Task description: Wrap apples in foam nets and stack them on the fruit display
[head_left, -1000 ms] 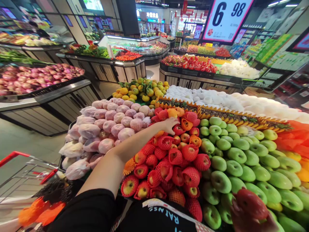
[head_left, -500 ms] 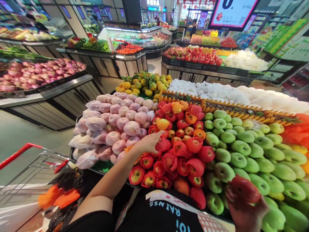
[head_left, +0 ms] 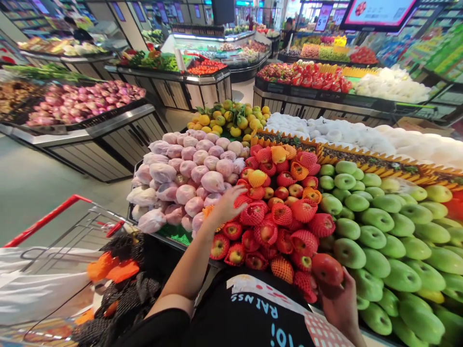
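Note:
My left hand (head_left: 226, 208) reaches over the left side of a pile of red apples in foam net sleeves (head_left: 265, 232). Its fingers are stretched and apart, at the netted apples, with no fruit visible in them. Down at the right, my right hand (head_left: 342, 294) holds a bare red apple (head_left: 327, 269) in front of my body. Several unwrapped apples (head_left: 281, 193) sit in the middle of the pile. Green apples (head_left: 376, 219) lie just right of the right hand. Pinkish fruit wrapped in thin film (head_left: 193, 180) is heaped left of the left hand.
A shopping cart (head_left: 68, 217) with a red handle stands at the lower left, with black netting (head_left: 125, 284) and orange material beside it. Yellow-green citrus (head_left: 231, 118) and white-wrapped fruit (head_left: 340, 132) line the back. An onion stand (head_left: 90, 103) is across the aisle.
My right hand has brought the apple leftward, from over the green apples to the edge of the netted ones. My left hand's fingers have opened out above the netted apples. The view has shifted.

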A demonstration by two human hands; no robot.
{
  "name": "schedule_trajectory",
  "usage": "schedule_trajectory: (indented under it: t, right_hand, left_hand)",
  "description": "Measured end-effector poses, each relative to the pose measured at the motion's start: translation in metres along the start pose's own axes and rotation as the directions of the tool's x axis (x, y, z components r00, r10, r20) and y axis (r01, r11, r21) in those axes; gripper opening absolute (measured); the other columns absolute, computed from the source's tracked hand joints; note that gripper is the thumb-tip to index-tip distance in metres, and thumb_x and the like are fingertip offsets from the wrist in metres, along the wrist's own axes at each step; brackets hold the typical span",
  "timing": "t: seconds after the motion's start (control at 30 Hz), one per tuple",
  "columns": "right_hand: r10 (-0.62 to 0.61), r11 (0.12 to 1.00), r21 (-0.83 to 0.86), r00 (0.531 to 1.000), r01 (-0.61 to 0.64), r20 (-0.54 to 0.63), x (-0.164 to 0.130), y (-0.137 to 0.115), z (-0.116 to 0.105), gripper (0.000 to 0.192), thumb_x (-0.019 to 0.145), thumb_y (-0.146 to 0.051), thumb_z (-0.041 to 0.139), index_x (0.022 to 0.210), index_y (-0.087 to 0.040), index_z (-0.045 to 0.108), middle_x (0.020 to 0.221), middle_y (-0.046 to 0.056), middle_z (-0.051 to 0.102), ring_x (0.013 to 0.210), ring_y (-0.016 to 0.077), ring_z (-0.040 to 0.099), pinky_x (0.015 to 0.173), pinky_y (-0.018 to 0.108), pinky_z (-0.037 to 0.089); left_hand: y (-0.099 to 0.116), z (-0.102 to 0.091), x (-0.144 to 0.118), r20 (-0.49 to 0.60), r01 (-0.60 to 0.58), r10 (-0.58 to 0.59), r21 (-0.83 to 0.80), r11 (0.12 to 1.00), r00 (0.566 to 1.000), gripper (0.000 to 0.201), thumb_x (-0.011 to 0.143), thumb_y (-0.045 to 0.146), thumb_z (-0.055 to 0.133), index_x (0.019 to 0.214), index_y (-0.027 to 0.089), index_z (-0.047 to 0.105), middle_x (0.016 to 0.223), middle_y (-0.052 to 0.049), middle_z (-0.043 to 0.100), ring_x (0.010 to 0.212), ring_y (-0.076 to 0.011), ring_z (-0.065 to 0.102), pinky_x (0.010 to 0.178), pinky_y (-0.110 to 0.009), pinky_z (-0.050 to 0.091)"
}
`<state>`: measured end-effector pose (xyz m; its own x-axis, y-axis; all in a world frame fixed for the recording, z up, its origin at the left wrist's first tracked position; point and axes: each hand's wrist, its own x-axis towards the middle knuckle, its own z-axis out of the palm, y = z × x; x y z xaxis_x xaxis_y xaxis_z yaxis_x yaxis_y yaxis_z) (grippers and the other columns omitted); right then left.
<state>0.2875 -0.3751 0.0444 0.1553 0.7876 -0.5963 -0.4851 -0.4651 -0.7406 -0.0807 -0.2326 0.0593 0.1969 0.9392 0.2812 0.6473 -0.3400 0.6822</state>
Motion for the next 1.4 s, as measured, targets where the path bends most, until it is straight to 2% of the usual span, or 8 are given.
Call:
schedule_trajectory:
  t: [0.13, 0.3, 0.5, 0.7, 0.8, 0.9, 1.13, 1.4]
  right_hand:
    - [0.059, 0.998, 0.002, 0.997, -0.059, 0.049, -0.007, 0.027, 0.001, 0.065, 0.08, -0.078, 0.051, 0.098, -0.02, 0.075, 0.081, 0.011, 0.078, 0.062, 0.0268, 0.069, 0.049, 0.038, 0.055]
    - [-0.148, 0.918, -0.357, 0.984, 0.174, 0.098, -0.003, 0.035, 0.008, 0.065, 0.073, -0.077, 0.064, 0.105, -0.021, 0.071, 0.089, 0.01, 0.076, 0.074, 0.0295, 0.071, 0.059, 0.04, 0.058]
    - [-0.401, 0.092, -0.79, 0.748, 0.607, 0.528, 0.019, 0.025, 0.022, 0.066, 0.073, -0.054, 0.079, 0.129, -0.024, 0.06, 0.126, 0.011, 0.071, 0.109, 0.0334, 0.07, 0.092, 0.045, 0.057]
    - [-0.148, -0.151, -0.651, 0.634, 0.744, 0.759, 0.032, 0.036, 0.034, 0.058, 0.079, -0.034, 0.077, 0.134, -0.023, 0.06, 0.128, 0.012, 0.07, 0.113, 0.0311, 0.068, 0.096, 0.046, 0.056]
    - [-0.163, -0.15, -0.636, 0.615, 0.757, 0.771, 0.034, 0.047, 0.034, 0.063, 0.083, -0.032, 0.075, 0.143, -0.028, 0.057, 0.142, 0.013, 0.061, 0.126, 0.0328, 0.06, 0.105, 0.05, 0.052]
    - [-0.224, -0.125, -0.672, 0.639, 0.73, 0.736, 0.04, 0.055, 0.031, 0.067, 0.086, -0.039, 0.073, 0.149, -0.03, 0.052, 0.148, 0.015, 0.053, 0.134, 0.036, 0.054, 0.109, 0.054, 0.048]
    - [-0.317, 0.073, -0.672, 0.656, 0.737, 0.685, 0.039, 0.057, 0.026, 0.059, 0.092, -0.043, 0.062, 0.148, -0.027, 0.052, 0.145, 0.015, 0.057, 0.133, 0.0344, 0.053, 0.114, 0.056, 0.042]
    - [-0.365, 0.766, -0.424, 0.87, 0.483, 0.331, 0.006, 0.048, 0.022, 0.049, 0.084, -0.063, 0.068, 0.114, -0.023, 0.072, 0.117, 0.01, 0.075, 0.109, 0.0313, 0.068, 0.103, 0.05, 0.051]
  left_hand:
    - [-0.018, -0.06, -0.017, -0.183, 0.263, -0.223, 0.23, 0.937, 0.957, 0.021, 0.091, 0.033, 0.057, 0.097, 0.017, 0.069, 0.103, -0.011, 0.072, 0.101, -0.0263, 0.066, 0.095, -0.042, 0.052]
    - [-0.021, -0.065, -0.053, 0.158, 0.34, -0.459, 0.476, 0.811, 0.874, 0.028, 0.083, 0.041, 0.07, 0.097, 0.017, 0.07, 0.1, -0.011, 0.073, 0.093, -0.0287, 0.068, 0.083, -0.038, 0.053]
    - [-0.014, -0.019, -0.076, -0.017, 0.454, -0.563, 0.61, 0.649, 0.827, 0.049, 0.084, 0.033, 0.069, 0.129, 0.014, 0.06, 0.133, -0.021, 0.059, 0.122, -0.038, 0.06, 0.093, -0.046, 0.053]
    - [-0.014, -0.023, -0.076, -0.294, 0.474, -0.383, 0.374, 0.797, 0.876, 0.03, 0.088, 0.033, 0.062, 0.112, 0.016, 0.066, 0.14, -0.018, 0.05, 0.138, -0.0374, 0.045, 0.119, -0.054, 0.036]
    - [-0.004, -0.013, -0.08, -0.336, 0.398, -0.387, -0.04, 0.916, 0.858, 0.037, 0.09, 0.042, 0.06, 0.119, 0.019, 0.061, 0.141, -0.014, 0.051, 0.135, -0.03, 0.051, 0.117, -0.048, 0.042]
    - [0.014, 0.013, -0.087, -0.04, 0.361, -0.416, -0.427, 0.829, 0.908, 0.042, 0.088, 0.045, 0.064, 0.12, 0.018, 0.06, 0.119, -0.01, 0.067, 0.112, -0.0251, 0.066, 0.1, -0.043, 0.055]
    - [0.062, 0.079, -0.103, 0.184, 0.281, -0.221, -0.437, 0.854, 0.958, 0.032, 0.08, 0.041, 0.079, 0.1, 0.018, 0.069, 0.112, -0.01, 0.065, 0.109, -0.0256, 0.063, 0.103, -0.041, 0.05]
    - [0.089, 0.094, -0.113, 0.208, 0.171, -0.061, -0.564, 0.808, 0.976, 0.039, 0.096, 0.044, 0.058, 0.126, 0.021, 0.068, 0.135, -0.014, 0.052, 0.134, -0.0298, 0.049, 0.118, -0.047, 0.038]
